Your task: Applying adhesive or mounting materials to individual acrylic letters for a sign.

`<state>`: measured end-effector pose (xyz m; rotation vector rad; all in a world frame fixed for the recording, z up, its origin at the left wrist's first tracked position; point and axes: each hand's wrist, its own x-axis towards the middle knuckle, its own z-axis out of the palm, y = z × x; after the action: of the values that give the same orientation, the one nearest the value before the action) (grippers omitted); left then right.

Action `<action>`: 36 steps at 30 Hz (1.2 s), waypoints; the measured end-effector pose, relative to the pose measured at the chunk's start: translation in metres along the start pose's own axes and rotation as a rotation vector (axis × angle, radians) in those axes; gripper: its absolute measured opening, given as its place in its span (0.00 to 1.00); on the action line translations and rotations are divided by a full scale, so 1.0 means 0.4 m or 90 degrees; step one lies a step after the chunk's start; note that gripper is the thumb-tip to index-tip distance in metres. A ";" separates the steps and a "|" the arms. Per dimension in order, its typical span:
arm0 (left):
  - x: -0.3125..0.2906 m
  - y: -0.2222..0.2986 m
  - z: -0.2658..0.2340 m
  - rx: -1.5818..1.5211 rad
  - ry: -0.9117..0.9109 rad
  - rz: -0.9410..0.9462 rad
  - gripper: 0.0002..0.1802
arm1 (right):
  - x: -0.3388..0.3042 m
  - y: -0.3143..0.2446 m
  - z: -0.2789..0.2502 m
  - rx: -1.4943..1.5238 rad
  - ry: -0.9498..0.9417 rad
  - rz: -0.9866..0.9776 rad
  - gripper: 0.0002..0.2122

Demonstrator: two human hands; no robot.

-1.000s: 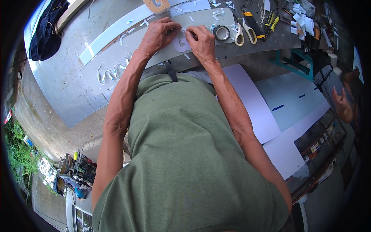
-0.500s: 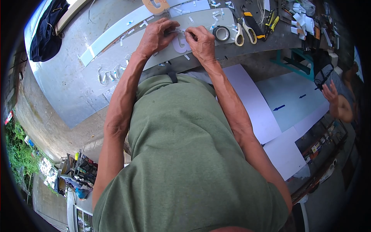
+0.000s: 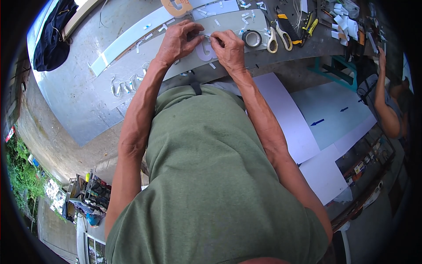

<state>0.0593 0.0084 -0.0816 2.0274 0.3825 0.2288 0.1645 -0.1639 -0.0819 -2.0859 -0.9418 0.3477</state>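
Observation:
My left hand (image 3: 178,42) and my right hand (image 3: 228,46) meet close together over the workbench, fingertips pinched. Between them runs a thin white wire (image 3: 206,35) with a small pale piece on it; its ends are hidden by the fingers. Just below the fingertips lies a white curved letter-like piece (image 3: 205,53), partly covered by the hands. It rests on a long grey panel (image 3: 154,53). A roll of black tape (image 3: 252,38) lies right of my right hand, beside scissors with cream handles (image 3: 272,42).
An orange-brown curved shape (image 3: 178,8) lies beyond my hands. Small white pieces with wires (image 3: 125,86) sit at left. A yellow-black cutter (image 3: 288,28) and yellow-handled pliers (image 3: 311,27) lie at right. White sheets (image 3: 285,119) are beside me. Another person's arm (image 3: 382,92) shows far right.
My hands stay almost in place, with only slight finger movement. At the far right, the other person's arm has lifted and its hand moved up toward the table's edge.

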 end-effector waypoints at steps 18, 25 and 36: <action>0.007 0.004 0.017 -0.018 0.034 -0.038 0.12 | 0.006 -0.001 -0.004 0.006 -0.020 0.011 0.05; 0.011 0.002 0.025 0.032 0.039 -0.047 0.12 | 0.008 0.002 -0.005 0.001 -0.017 -0.004 0.04; 0.033 0.018 0.024 0.037 0.020 -0.097 0.12 | 0.028 0.011 -0.030 0.093 -0.043 0.152 0.05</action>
<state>0.0757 0.0023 -0.0797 2.0422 0.5665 0.1577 0.1808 -0.1642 -0.0768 -2.0645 -0.6846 0.5967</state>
